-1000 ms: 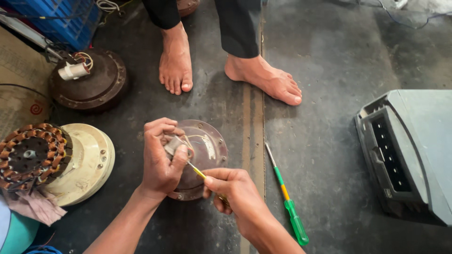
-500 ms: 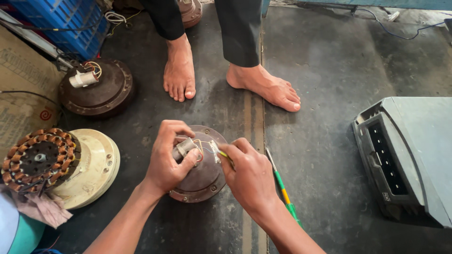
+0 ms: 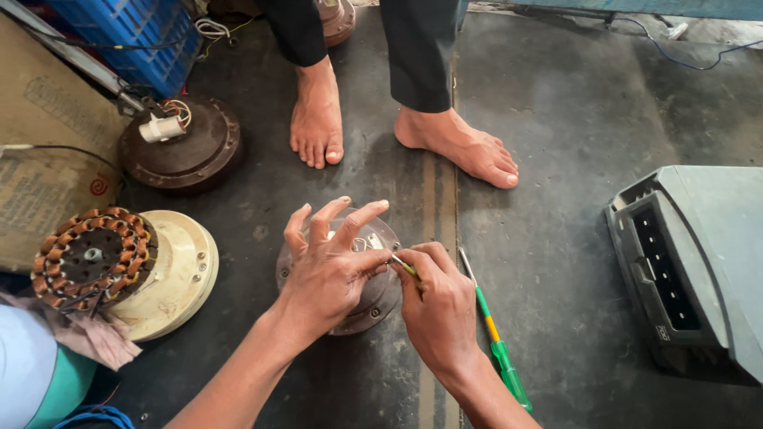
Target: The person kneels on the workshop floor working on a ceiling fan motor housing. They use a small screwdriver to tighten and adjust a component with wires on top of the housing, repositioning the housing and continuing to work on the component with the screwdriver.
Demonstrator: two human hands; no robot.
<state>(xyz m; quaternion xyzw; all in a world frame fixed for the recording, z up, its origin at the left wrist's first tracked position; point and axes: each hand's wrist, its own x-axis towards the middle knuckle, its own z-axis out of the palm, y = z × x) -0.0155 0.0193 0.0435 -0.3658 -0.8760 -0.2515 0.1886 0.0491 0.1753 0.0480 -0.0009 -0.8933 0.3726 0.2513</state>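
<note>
Fan motor housing (image 3: 373, 298), round and brown, is lain flat on the dark floor (image 3: 556, 119) and is covered by the left hand (image 3: 334, 266), fingers spread open. A small yellow-handled tool (image 3: 404, 266) is pinched in the right hand (image 3: 437, 310). A green screwdriver (image 3: 497, 345) is seen just beside, a copper-wound stator (image 3: 91, 254) well apart to the left.

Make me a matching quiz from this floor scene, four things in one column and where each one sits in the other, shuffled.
Things:
1. green-handled screwdriver
2. copper-wound stator
3. round metal motor housing
4. grey machine casing

Places:
A. under the left hand
B. far right of the floor
C. on the cream disc at left
D. on the floor beside the right hand

Pairs: 1-D, 2-C, 3-A, 4-B
</note>
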